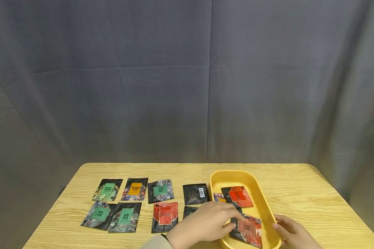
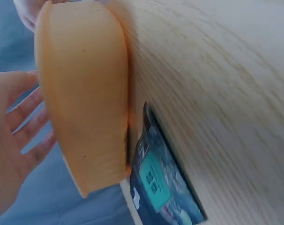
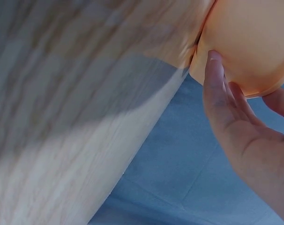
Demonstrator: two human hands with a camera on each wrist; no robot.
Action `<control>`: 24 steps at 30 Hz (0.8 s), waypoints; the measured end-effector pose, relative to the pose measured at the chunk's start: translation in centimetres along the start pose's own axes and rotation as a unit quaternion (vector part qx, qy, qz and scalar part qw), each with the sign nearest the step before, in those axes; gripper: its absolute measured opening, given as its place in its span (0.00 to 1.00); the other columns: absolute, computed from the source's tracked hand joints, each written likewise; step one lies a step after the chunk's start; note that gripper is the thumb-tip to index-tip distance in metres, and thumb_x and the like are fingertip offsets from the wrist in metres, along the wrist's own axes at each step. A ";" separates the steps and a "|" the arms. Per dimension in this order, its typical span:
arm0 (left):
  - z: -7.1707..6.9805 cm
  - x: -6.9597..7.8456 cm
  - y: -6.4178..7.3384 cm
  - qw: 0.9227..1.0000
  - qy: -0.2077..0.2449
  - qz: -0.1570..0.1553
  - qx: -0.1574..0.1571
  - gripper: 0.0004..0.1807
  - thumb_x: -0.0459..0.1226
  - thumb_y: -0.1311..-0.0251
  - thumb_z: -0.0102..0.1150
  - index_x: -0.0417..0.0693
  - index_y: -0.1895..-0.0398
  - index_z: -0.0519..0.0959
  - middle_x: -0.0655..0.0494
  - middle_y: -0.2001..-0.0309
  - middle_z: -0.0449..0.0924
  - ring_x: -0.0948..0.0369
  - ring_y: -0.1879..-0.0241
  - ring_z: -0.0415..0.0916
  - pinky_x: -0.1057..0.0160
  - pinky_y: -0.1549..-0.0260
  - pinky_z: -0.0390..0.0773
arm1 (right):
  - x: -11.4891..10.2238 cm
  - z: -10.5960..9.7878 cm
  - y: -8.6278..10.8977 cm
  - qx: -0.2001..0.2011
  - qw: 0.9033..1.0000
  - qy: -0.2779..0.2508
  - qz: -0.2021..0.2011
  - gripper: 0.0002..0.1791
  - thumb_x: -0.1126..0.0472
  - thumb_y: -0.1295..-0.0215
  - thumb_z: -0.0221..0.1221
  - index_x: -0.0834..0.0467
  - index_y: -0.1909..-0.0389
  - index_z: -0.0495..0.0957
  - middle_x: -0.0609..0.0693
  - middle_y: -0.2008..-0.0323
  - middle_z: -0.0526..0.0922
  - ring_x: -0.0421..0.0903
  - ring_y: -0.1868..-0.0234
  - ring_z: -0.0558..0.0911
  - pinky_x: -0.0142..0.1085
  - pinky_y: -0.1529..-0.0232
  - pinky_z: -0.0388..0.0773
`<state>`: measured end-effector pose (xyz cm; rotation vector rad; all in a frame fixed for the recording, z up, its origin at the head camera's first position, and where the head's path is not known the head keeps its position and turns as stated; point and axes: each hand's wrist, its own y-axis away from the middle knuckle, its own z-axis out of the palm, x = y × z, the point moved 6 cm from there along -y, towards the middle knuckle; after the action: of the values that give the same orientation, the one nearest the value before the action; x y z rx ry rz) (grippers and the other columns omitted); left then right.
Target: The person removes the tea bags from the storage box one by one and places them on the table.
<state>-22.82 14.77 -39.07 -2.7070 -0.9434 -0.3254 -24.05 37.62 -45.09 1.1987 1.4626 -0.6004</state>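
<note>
Tray [image 1: 261, 199] and right hand [image 1: 294, 233] pair up together — thumb and fingers hold its near right side, presumably to steady it — while the left hand [image 1: 205, 220] reaches over the opposite wall to a red-and-black packet [image 1: 248, 229] inside (whether it pinches that packet, I cannot tell). Other packets [image 1: 165, 218] lie spread on the table [image 1: 305, 193], mostly label up, likely so each can be told apart

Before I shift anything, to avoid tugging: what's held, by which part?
Right hand holds the yellow tray by its near right side; left hand at pink-labelled sachet, grip unclear.
</note>
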 end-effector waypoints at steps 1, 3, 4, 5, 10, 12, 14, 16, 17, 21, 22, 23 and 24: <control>0.2 0.0 -0.3 1.000 -0.003 0.001 0.000 0.16 0.42 0.31 0.60 0.63 0.42 0.80 0.73 0.48 0.78 0.76 0.53 0.75 0.74 0.52 0.74 | 0.0 0.0 0.0 -0.001 1.000 -0.001 -0.001 0.36 0.56 0.22 0.49 0.85 0.36 0.50 0.63 0.52 0.80 0.55 0.58 0.84 0.45 0.62 0.85; 0.6 0.1 -1.0 1.000 -0.005 0.006 -0.002 0.16 0.42 0.31 0.59 0.62 0.42 0.80 0.72 0.48 0.78 0.76 0.52 0.75 0.75 0.52 0.73 | 0.0 -0.1 0.1 -0.002 1.000 0.001 -0.002 0.36 0.56 0.22 0.49 0.85 0.36 0.50 0.64 0.52 0.80 0.55 0.58 0.84 0.45 0.61 0.85; 0.8 0.2 -1.3 1.000 -0.007 0.009 -0.004 0.15 0.42 0.31 0.59 0.62 0.42 0.80 0.72 0.48 0.78 0.76 0.52 0.74 0.76 0.53 0.73 | 0.0 -0.1 0.0 -0.002 1.000 0.002 -0.002 0.36 0.56 0.22 0.49 0.85 0.36 0.51 0.65 0.51 0.80 0.55 0.57 0.84 0.45 0.61 0.85; 1.0 0.3 -1.6 1.000 -0.008 0.012 -0.005 0.15 0.42 0.31 0.59 0.62 0.43 0.81 0.72 0.47 0.78 0.76 0.52 0.74 0.77 0.55 0.73 | 0.0 -0.1 0.1 -0.003 1.000 0.004 -0.002 0.36 0.56 0.22 0.49 0.86 0.36 0.50 0.66 0.51 0.79 0.55 0.57 0.84 0.45 0.61 0.85; 2.3 0.9 -2.9 0.999 -0.028 0.022 -0.012 0.13 0.43 0.32 0.60 0.64 0.46 0.81 0.72 0.50 0.79 0.77 0.56 0.74 0.80 0.60 0.71 | -0.1 -0.2 -0.1 -0.010 1.000 0.012 -0.008 0.34 0.57 0.21 0.48 0.85 0.36 0.51 0.69 0.50 0.79 0.56 0.55 0.84 0.45 0.60 0.84; 2.8 1.2 -3.3 0.999 -0.046 0.021 -0.016 0.14 0.43 0.32 0.60 0.64 0.45 0.81 0.73 0.52 0.79 0.78 0.56 0.73 0.79 0.59 0.71 | -0.2 -0.1 0.0 -0.013 1.000 0.011 -0.011 0.34 0.58 0.21 0.48 0.85 0.36 0.51 0.70 0.50 0.78 0.57 0.55 0.84 0.45 0.60 0.84; 3.1 1.5 -3.7 0.998 -0.065 0.016 -0.021 0.15 0.45 0.32 0.60 0.66 0.43 0.80 0.75 0.51 0.78 0.77 0.50 0.72 0.77 0.52 0.71 | -0.2 -0.1 0.1 -0.014 1.000 0.007 -0.014 0.34 0.58 0.21 0.48 0.85 0.36 0.51 0.70 0.50 0.78 0.57 0.55 0.84 0.45 0.60 0.84; 3.4 1.6 -4.1 0.996 -0.080 0.004 -0.030 0.17 0.47 0.32 0.59 0.68 0.41 0.79 0.77 0.50 0.77 0.76 0.46 0.71 0.75 0.49 0.71 | -0.3 -0.1 0.2 -0.015 1.000 0.004 -0.015 0.34 0.58 0.22 0.48 0.85 0.36 0.50 0.70 0.50 0.78 0.58 0.55 0.84 0.45 0.60 0.84; 3.6 1.6 -4.3 0.996 -0.088 -0.003 -0.033 0.17 0.47 0.32 0.59 0.69 0.40 0.78 0.77 0.49 0.76 0.75 0.43 0.70 0.73 0.47 0.71 | -0.3 0.0 0.2 -0.016 1.000 0.002 -0.018 0.34 0.58 0.22 0.48 0.86 0.36 0.50 0.70 0.50 0.78 0.59 0.55 0.84 0.46 0.60 0.84; 4.0 1.6 -4.9 0.993 -0.110 -0.034 -0.040 0.17 0.49 0.32 0.58 0.69 0.41 0.78 0.75 0.45 0.75 0.72 0.40 0.68 0.69 0.46 0.71 | -0.4 0.0 0.2 -0.017 1.000 0.000 -0.021 0.34 0.59 0.22 0.48 0.86 0.36 0.50 0.71 0.50 0.78 0.59 0.55 0.83 0.45 0.60 0.84; 4.2 1.6 -5.0 0.992 -0.115 -0.041 -0.041 0.17 0.49 0.32 0.58 0.68 0.41 0.78 0.74 0.45 0.75 0.72 0.40 0.69 0.69 0.47 0.72 | -0.3 0.0 0.2 -0.017 1.000 -0.001 -0.021 0.33 0.59 0.22 0.48 0.86 0.36 0.50 0.71 0.50 0.78 0.59 0.55 0.84 0.45 0.60 0.84; 4.3 1.6 -5.1 0.991 -0.120 -0.049 -0.043 0.18 0.50 0.32 0.58 0.68 0.41 0.78 0.73 0.44 0.75 0.71 0.41 0.69 0.68 0.47 0.72 | -0.3 0.1 0.2 -0.018 1.000 -0.004 -0.021 0.33 0.60 0.22 0.48 0.86 0.36 0.50 0.70 0.50 0.78 0.59 0.55 0.84 0.45 0.60 0.84; 4.5 1.5 -5.2 0.989 -0.126 -0.056 -0.045 0.18 0.51 0.32 0.57 0.67 0.40 0.77 0.72 0.44 0.74 0.71 0.41 0.69 0.68 0.48 0.72 | -0.3 0.1 0.2 -0.018 1.000 -0.006 -0.021 0.33 0.60 0.22 0.48 0.86 0.36 0.50 0.70 0.50 0.78 0.59 0.55 0.84 0.45 0.60 0.84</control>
<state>-24.35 20.95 -42.00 -2.8305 -1.1788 -0.0474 -23.90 37.50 -44.79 1.1368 1.4858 -0.6062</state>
